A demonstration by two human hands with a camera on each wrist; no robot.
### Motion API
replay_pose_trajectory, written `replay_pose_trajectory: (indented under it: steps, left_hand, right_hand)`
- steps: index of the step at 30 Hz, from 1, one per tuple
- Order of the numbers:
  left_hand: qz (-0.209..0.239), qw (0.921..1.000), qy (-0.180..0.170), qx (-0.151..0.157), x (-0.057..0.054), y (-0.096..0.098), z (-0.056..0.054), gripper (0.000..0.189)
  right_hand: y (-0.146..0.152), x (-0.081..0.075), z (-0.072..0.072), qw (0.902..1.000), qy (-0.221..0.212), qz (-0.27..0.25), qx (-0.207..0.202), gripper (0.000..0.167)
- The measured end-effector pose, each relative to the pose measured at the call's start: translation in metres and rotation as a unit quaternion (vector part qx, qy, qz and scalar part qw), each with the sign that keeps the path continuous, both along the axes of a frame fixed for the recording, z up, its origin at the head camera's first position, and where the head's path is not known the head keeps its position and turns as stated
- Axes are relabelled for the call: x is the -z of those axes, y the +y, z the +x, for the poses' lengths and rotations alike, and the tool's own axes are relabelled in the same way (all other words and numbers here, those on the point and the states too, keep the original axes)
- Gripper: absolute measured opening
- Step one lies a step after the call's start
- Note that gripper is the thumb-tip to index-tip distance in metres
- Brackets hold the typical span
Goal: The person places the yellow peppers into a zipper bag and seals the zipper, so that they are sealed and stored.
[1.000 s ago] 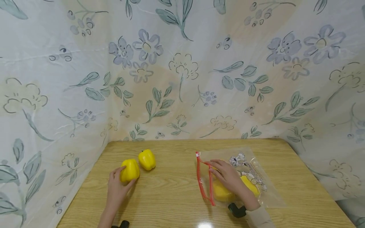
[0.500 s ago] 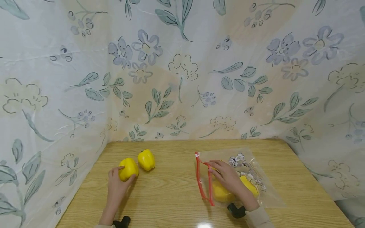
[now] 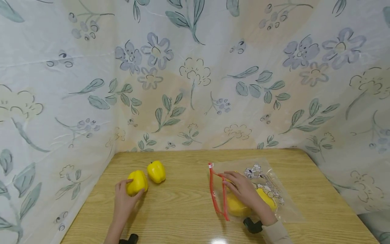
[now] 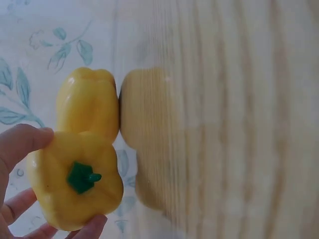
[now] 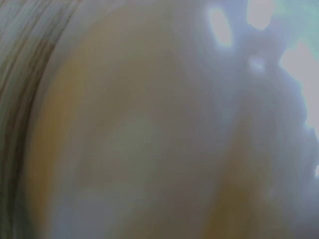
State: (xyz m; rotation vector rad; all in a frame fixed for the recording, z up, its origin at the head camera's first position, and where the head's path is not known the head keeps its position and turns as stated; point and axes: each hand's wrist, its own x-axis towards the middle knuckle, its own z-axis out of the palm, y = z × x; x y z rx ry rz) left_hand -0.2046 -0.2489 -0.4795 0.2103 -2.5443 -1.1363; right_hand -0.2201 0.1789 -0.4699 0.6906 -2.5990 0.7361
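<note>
My left hand (image 3: pixel 124 197) grips a yellow bell pepper (image 3: pixel 137 183), thumb on one side and fingers on the other. In the left wrist view this bell pepper (image 4: pixel 52 186) turns its green stem to the camera. Just behind it stands a second yellow bell pepper (image 3: pixel 156 172). At the right, a clear zip bag (image 3: pixel 287 203) with a red zip lies with its mouth open toward the left. My right hand (image 3: pixel 245 191) holds the upper lip of the mouth. Yellow objects (image 3: pixel 239 205) show inside the bag, partly under that hand. The right wrist view is too blurred to read.
A wood-grain table (image 3: pixel 182 210) carries everything. Floral cloth (image 3: pixel 195 128) hangs along its back and both sides. A black wrist-camera piece (image 3: pixel 253 225) sits under the right wrist, another black piece (image 3: pixel 133 239) by the left.
My left hand has shifted very slightly left with the bell pepper in its grip. The right hand and the bag stay as they were.
</note>
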Motion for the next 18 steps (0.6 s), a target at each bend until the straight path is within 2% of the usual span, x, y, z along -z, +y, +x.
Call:
replay_pose_trajectory:
  steps: [10,18]
  left_hand:
    - [-0.003,0.9999,-0.002,0.015,-0.0029,0.0017,0.0067,0.055]
    - [-0.010,0.9993,0.016,0.033,-0.0049,0.0093,0.0107,0.055]
  right_hand:
    - [0.0006,-0.0003,0.0010,0.9999,0.012,0.000,-0.004,0.033]
    - [0.0007,-0.0011,0.0030,0.9999,0.012,-0.003,-0.007,0.033]
